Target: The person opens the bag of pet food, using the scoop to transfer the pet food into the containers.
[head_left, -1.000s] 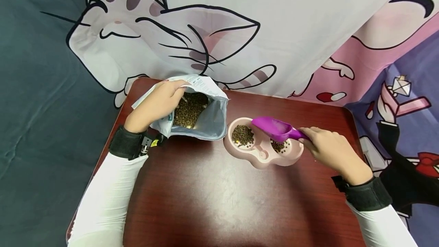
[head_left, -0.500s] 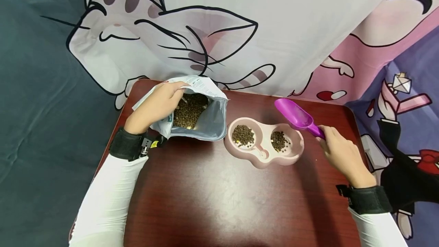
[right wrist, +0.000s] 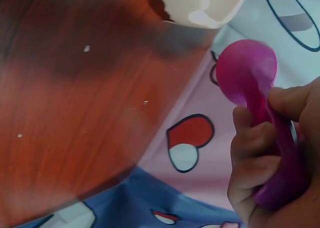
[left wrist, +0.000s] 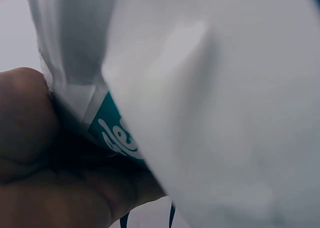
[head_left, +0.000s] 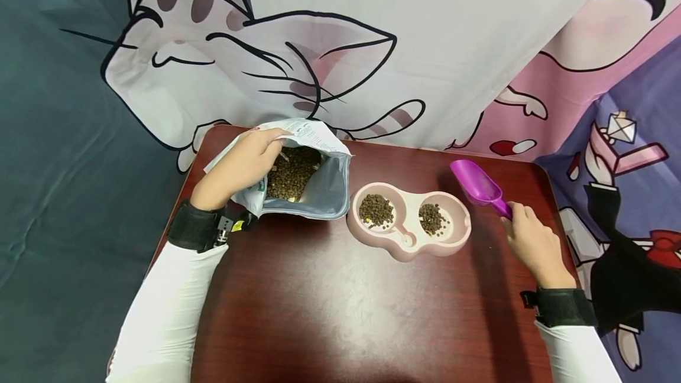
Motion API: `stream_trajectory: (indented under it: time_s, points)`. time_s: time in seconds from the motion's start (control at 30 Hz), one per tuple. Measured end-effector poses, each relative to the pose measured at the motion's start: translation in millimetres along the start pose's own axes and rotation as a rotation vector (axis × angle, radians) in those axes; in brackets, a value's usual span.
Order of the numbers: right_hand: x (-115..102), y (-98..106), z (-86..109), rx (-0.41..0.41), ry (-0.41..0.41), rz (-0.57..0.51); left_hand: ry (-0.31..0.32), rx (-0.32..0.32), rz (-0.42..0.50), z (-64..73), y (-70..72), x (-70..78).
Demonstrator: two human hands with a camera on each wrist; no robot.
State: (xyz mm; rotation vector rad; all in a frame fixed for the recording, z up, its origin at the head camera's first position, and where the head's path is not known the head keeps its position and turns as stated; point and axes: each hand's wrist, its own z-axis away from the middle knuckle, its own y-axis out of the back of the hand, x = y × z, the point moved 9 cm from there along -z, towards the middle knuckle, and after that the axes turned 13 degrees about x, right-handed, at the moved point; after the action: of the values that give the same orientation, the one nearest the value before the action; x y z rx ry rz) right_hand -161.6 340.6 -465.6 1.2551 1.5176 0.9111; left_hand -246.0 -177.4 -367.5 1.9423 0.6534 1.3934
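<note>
A white bag (head_left: 319, 135) with a silvery inside stands at the back left, its mouth held wide and brown kibble (head_left: 292, 173) showing within. My left hand (head_left: 255, 158) grips its upper edge; in the left wrist view the thumb and fingers (left wrist: 55, 198) close on the bag wall. At the right, my right hand (head_left: 534, 247) holds a purple scoop (head_left: 479, 185) by the handle, fingers curled round it in the right wrist view. The scoop looks empty. Between the hands sits a pink double pet bowl (head_left: 409, 198), with a small heap of kibble in each hollow.
The dark red wooden table (head_left: 340, 312) ends just behind the bag, against a cloth (head_left: 452, 46) printed with cartoon cats. A few tiny crumbs lie on the tabletop near the right hand. The bowl stands close beside the bag.
My right hand has carried the scoop rightward, from over the bowl's right hollow to beyond its right end, uncovering the kibble there. My left hand keeps its grip on the bag.
</note>
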Motion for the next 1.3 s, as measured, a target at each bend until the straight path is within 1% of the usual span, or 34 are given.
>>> stream_trajectory:
  time_s: [0.1,0.2,0.4,0.5,0.57,0.7,0.9,1.0,1.07,1.3]
  points:
    - [7.7,-4.2,4.6,0.025,-0.03,0.019,0.016,-0.007,0.004,0.8,-0.4,-0.8]
    - [16.5,-8.3,9.5,0.046,-0.077,0.042,0.028,-0.013,0.008,1.6,-0.3,-1.0]
    - [33.0,-18.7,20.3,0.053,-0.234,0.057,0.023,-0.01,0.005,1.1,0.3,-1.0]
    - [35.4,-25.0,26.3,0.06,-0.291,0.047,0.023,-0.009,0.003,0.8,0.5,-1.5]
    - [35.9,-31.3,30.2,0.046,-0.319,0.042,0.024,-0.012,0.009,0.8,0.5,-1.4]
    - [35.6,-42.9,38.2,0.031,-0.364,0.03,0.022,-0.014,0.012,0.9,-0.5,-1.6]
    - [35.4,-54.0,45.9,0.044,-0.425,0.001,0.008,-0.003,0.003,1.3,-0.2,0.0]
    - [35.6,-59.5,48.5,0.027,-0.447,-0.019,0.013,-0.002,0.006,1.8,-0.1,-0.2]
    - [36.0,-63.0,50.4,0.001,-0.464,-0.038,0.012,-0.004,0.009,1.9,-0.6,0.7]
    - [39.0,-77.3,57.0,-0.156,-0.539,-0.054,0.013,-0.003,0.011,2.8,-2.2,1.1]
